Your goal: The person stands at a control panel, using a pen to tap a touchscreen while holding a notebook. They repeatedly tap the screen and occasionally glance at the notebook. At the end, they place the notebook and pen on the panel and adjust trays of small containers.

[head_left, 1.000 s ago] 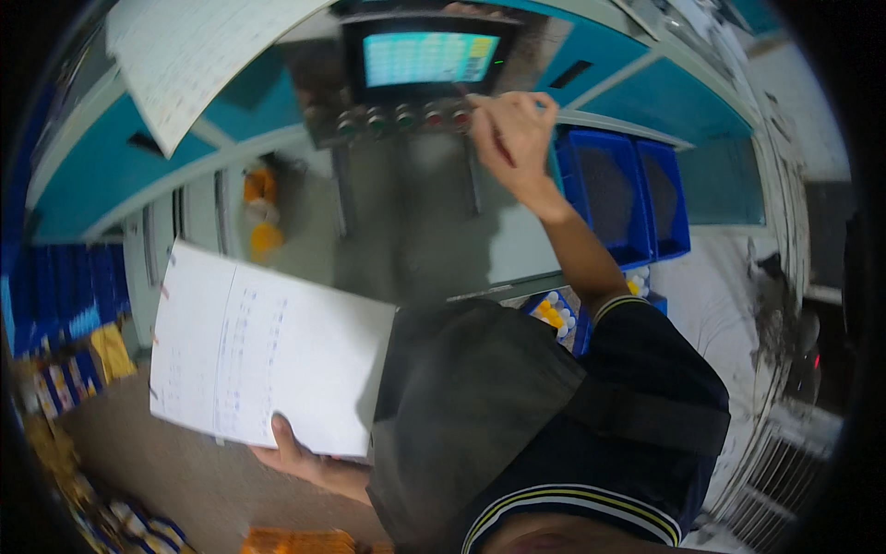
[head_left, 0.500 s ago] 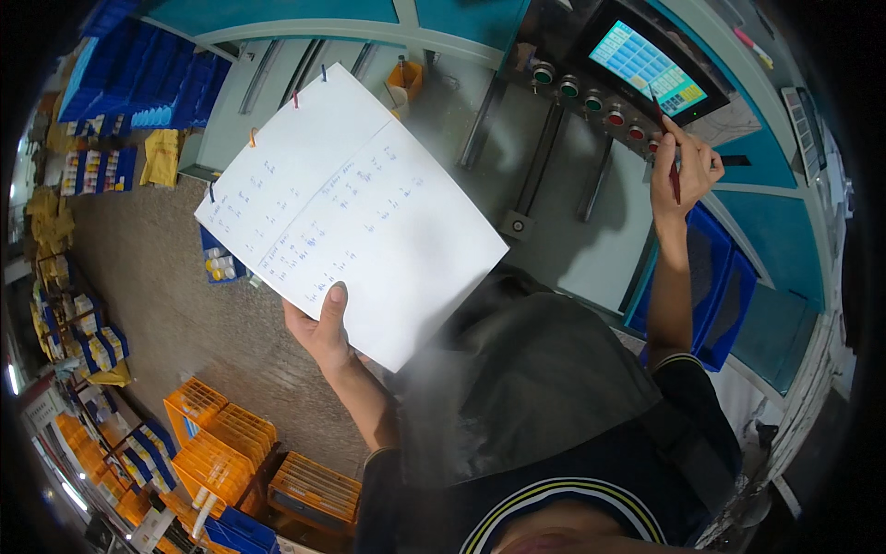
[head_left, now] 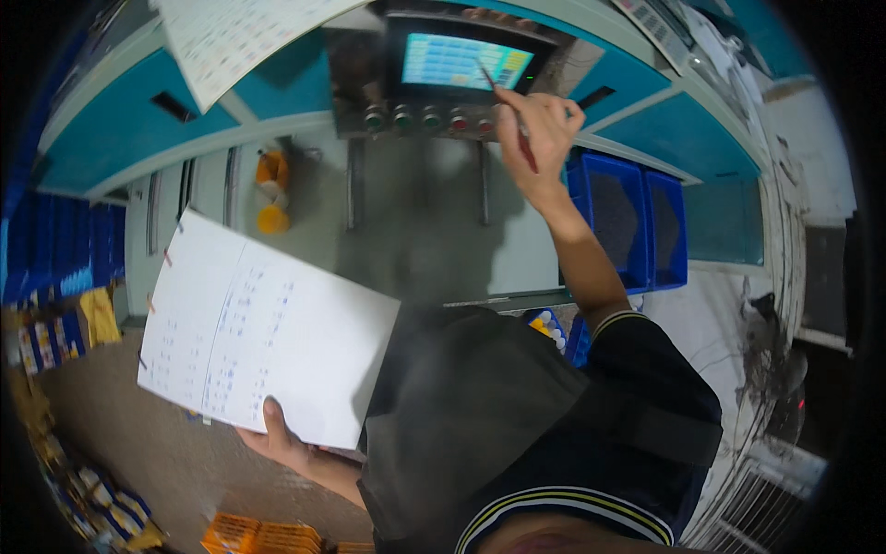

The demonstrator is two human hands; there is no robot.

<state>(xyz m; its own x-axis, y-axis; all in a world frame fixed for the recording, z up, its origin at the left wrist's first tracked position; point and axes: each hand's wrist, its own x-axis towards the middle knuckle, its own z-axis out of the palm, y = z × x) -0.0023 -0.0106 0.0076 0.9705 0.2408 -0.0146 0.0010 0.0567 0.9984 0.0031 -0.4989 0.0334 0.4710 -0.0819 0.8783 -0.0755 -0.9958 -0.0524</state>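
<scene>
A white stack of paper sheets [head_left: 309, 332] with handwritten blue figures and small coloured ties along one edge is held by my left hand [head_left: 280, 445]. The thumb lies on top of the page, and the other fingers are hidden underneath. My right hand [head_left: 543, 138] is closed round a slim dark red pen-like stick [head_left: 527, 152]. Its thin tip is over the lit touch screen [head_left: 452, 60] of a control panel; whether it touches the glass I cannot tell. Below the screen runs a row of green and red push buttons [head_left: 431, 117].
Blue bins [head_left: 618, 217] stand right of my right forearm. An orange container [head_left: 271, 173] and a yellow cup [head_left: 273, 219] sit on the grey machine bed [head_left: 314, 249]. A printed sheet [head_left: 240, 37] hangs at upper left. Orange crates [head_left: 263, 535] are at the bottom left.
The whole view has turned, so the screen now appears nearer the top middle and the papers lower left. Both hands keep their holds, and the stick's tip remains over the screen.
</scene>
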